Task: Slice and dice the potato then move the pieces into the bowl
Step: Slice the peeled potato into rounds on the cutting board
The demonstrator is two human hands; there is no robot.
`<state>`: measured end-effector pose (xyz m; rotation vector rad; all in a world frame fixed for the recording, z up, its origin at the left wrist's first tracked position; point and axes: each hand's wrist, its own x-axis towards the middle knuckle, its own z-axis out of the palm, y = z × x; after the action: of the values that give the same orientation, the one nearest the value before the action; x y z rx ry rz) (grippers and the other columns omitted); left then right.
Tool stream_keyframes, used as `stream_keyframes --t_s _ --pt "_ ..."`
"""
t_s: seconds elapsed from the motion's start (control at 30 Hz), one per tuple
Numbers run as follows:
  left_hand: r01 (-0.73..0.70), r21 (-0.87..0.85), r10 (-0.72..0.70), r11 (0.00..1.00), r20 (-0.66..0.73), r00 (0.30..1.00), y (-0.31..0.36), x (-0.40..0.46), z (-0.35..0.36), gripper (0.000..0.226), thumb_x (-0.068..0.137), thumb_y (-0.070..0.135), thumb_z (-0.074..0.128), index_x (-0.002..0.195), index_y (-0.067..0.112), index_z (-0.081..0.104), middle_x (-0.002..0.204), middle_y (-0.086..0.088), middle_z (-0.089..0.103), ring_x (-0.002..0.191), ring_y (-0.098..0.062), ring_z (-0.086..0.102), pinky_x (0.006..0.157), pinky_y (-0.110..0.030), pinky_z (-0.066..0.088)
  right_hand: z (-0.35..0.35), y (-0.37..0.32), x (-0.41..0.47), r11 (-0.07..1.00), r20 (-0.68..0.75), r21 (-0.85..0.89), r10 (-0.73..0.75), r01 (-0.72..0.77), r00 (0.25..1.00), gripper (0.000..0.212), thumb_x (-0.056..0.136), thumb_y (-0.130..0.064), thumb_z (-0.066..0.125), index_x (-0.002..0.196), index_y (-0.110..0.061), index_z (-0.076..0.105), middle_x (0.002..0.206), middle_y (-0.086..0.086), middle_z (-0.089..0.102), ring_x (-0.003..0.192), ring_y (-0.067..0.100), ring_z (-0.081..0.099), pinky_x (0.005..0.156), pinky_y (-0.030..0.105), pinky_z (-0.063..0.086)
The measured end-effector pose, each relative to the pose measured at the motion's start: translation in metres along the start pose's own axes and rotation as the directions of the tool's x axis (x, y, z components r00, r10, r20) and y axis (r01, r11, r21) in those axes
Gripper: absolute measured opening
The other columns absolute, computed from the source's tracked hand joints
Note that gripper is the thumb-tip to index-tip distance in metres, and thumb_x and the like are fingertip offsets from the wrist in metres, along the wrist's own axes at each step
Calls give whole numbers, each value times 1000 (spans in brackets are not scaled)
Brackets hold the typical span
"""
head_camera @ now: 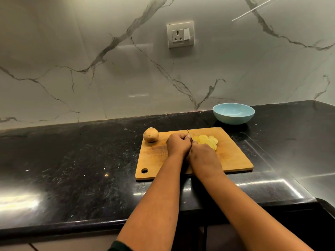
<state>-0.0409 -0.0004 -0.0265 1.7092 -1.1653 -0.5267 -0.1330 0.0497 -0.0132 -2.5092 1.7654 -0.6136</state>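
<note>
On the cutting board (233, 156), the left hand (178, 144) curls over the potato end; the right hand (204, 156) grips the knife (189, 135). Slices (208, 141) are thin, wet, likely slippery: scoop them together toward the far bowl (233, 113).

Head-worn view, forward and down over the counter (72, 160) (wide-angle, single camera), close above.

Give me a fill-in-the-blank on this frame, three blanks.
1. The potato slices lie on the wooden ____.
2. The blue bowl holds ____ potato pieces.
3. The whole potato sits at the board's far ____ corner.
Missing words: cutting board; no; left
</note>
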Motion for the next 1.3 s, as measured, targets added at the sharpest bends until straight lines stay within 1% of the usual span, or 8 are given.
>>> stream_keyframes --t_s 0.23,0.37,0.47,0.6,0.77,1.13,1.23,1.3 --pt "9 14 -9 1000 3 1000 -2 5 0 35 97 20 59 61 19 61 65 1 59 69 -15 54 56 -24 39 -2 3 12 996 69 75 36 -41 997 28 101 -9 37 114 -8 61 111 11 62 97 23 61 72 26 42" --pt "-19 2 19 1000 1 1000 -2 3 1 17 93 16 62 86 9 75 78 0 61 78 -13 54 73 -27 44 -8 6 17 994 114 78 62 -71 992 27 99 -7 40 111 -10 65 110 11 63 100 26 60 85 32 47" --pt "-9 4 9 1000 18 1000 -3 3 0 24 94 16 60 72 17 69 78 0 61 81 -16 56 80 -33 50 -13 3 16 995 138 75 56 -67 989 27 98 -6 42 112 -10 65 109 11 64 103 26 60 98 39 45" --pt "0 -64 3 998 44 999 -6 3 -2 17 93 22 64 88 12 76 93 -7 73 91 -16 63 87 -34 53 -17 -1 16 992 191 83 79 -96 978 24 99 -10 46 117 -9 63 115 11 62 105 24 60 83 30 45" --pt "79 -121 -74 990 41 996 -8 4 -2 42 83 33 78 115 8 71 115 -6 71 109 -18 65 98 -34 52 -13 -7 6 997 213 34 63 -72 975 29 99 -13 49 126 -7 57 116 10 62 104 21 60 74 24 40" --pt "118 -201 -118 973 11 993 -15 7 -3 31 90 13 69 122 9 66 119 -7 68 109 -21 63 96 -39 54 -53 21 1 992 431 -104 111 -72 896 54 94 -8 56 144 -15 40 145 11 42 130 29 45 103 37 42" --pt "137 -194 -138 971 9 990 -16 8 -5 26 90 7 68 116 13 66 112 -4 67 105 -19 62 94 -37 55 -69 42 -5 996 393 -18 85 -85 916 38 98 -17 53 136 -14 54 125 11 60 110 24 58 95 33 49" --pt "145 -190 -143 971 21 989 -17 9 -7 27 89 3 67 112 18 62 108 -1 63 103 -18 62 92 -37 56 -73 57 -11 965 403 195 81 -172 912 33 97 -20 56 130 -19 60 95 6 68 81 15 61 73 27 53"
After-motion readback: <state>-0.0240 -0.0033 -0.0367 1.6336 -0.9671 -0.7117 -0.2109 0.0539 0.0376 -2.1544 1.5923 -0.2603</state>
